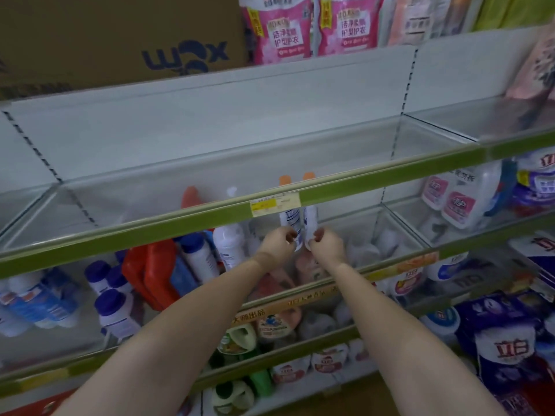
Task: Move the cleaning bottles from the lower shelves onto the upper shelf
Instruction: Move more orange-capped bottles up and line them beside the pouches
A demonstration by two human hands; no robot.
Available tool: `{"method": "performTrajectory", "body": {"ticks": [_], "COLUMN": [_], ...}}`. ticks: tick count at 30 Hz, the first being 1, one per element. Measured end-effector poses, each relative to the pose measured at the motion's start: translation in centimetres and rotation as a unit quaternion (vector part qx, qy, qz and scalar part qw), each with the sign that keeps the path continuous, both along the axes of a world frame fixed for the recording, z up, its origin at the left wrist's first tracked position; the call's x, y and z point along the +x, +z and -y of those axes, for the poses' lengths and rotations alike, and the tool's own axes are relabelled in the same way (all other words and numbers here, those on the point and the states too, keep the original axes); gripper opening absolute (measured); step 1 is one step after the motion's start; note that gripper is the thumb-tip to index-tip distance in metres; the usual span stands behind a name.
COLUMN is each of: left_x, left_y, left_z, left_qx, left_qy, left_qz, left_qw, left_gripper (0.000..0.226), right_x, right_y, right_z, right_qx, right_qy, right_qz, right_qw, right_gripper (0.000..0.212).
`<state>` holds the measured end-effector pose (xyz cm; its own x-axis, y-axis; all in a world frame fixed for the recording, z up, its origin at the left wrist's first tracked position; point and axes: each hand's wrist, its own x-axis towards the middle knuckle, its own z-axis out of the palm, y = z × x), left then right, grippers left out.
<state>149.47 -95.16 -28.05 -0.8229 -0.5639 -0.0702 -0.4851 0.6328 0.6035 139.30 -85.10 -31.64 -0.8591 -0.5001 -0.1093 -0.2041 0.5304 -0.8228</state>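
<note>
Shelf [210, 136] above you is bare behind its green rail [360, 183]. Your left hand [277, 240] grips one white bottle [289, 219], your right hand [326, 243] another bottle [310, 217], both upright, side by side, orange caps showing above the rail.

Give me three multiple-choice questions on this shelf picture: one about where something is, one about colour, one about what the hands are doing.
1. Where is the cardboard box?
A. top left
B. bottom right
C. between the arms

2. What colour are the caps on the two held bottles?
A. black
B. orange
C. green

3. How do the hands stand?
A. both hang empty
B. one holds a bottle
C. each grips a bottle

Answers: 1 A, it sits above the upper shelf. 2 B, orange shows through the clear front. 3 C, left hand grips the left bottle, right hand the right bottle.
</note>
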Motion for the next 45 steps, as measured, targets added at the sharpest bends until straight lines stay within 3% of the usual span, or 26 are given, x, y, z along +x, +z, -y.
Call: {"method": "performTrajectory", "body": {"ticks": [4,12,16,22,32,40,45], "left_x": [-2.1,-4.4,-4.8,-4.6,-1.0,5.7,10.9], "left_y": [-1.0,-2.6,-2.9,-3.1,-6.2,-5.9,-5.7], "left_z": [0.6,2.8,3.6,4.0,2.6,1.9,2.7], "left_qx": [0.013,0.016,0.003,0.006,0.02,0.028,0.032], "left_qy": [0.013,0.027,0.02,0.023,0.015,0.012,0.003], "left_qz": [-0.006,0.025,0.025,0.048,0.088,0.081,0.056], "left_qw": [1.0,0.999,0.999,0.999,0.996,0.996,0.998], "left_gripper": [0.012,0.049,0.051,0.043,0.044,0.058,0.026], "right_x": [-2.3,-5.7,-6.2,-6.3,-2.0,3.4,8.8], "right_y": [-0.8,0.0,-0.4,0.3,-0.2,-0.2,-0.2], "right_z": [1.4,5.6,6.7,6.3,3.8,2.7,2.0], "right_qx": [0.004,-0.049,-0.046,0.04,0.003,-0.004,-0.028], "right_qy": [0.011,0.009,-0.001,0.063,0.122,0.121,0.045], "right_qz": [-0.037,0.031,0.018,-0.005,0.068,0.036,0.077], "right_qw": [0.999,0.998,0.999,0.997,0.99,0.992,0.996], "right_gripper": [0.033,0.05,0.044,0.038,0.024,0.038,0.045]}}
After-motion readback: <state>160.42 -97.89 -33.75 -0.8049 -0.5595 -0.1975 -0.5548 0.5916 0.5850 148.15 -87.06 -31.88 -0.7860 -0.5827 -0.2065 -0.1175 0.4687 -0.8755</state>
